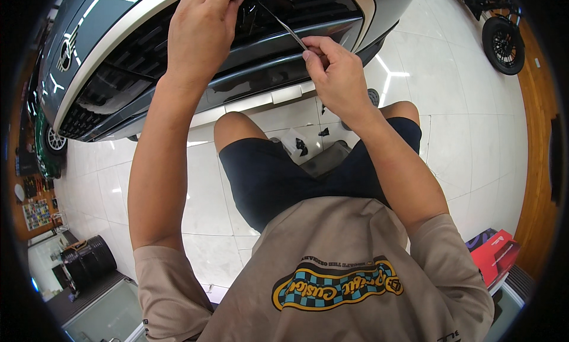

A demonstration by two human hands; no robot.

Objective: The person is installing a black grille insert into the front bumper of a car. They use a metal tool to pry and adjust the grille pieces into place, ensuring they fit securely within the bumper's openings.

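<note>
A car's front end shows a dark grille point(124, 75) inside a pale trim band, with a glossy black strip point(249, 69) across it. My left hand point(201, 34) is raised against the upper grille, fingers curled and pinched on something I cannot make out at the picture's top edge. My right hand point(335, 75) grips a slim silver tool point(289, 31) between thumb and fingers, its thin end angled up and left toward the grille, just right of my left hand. Whether the tip touches the surface I cannot tell.
Below lie the tiled floor point(462, 140), dark scraps point(301, 146) and my bent knees. A motorbike wheel point(502, 45) stands upper right, a red box point(495, 259) lower right. A green car point(47, 146), black drum point(89, 265) and glass-topped counter point(101, 318) are on the left.
</note>
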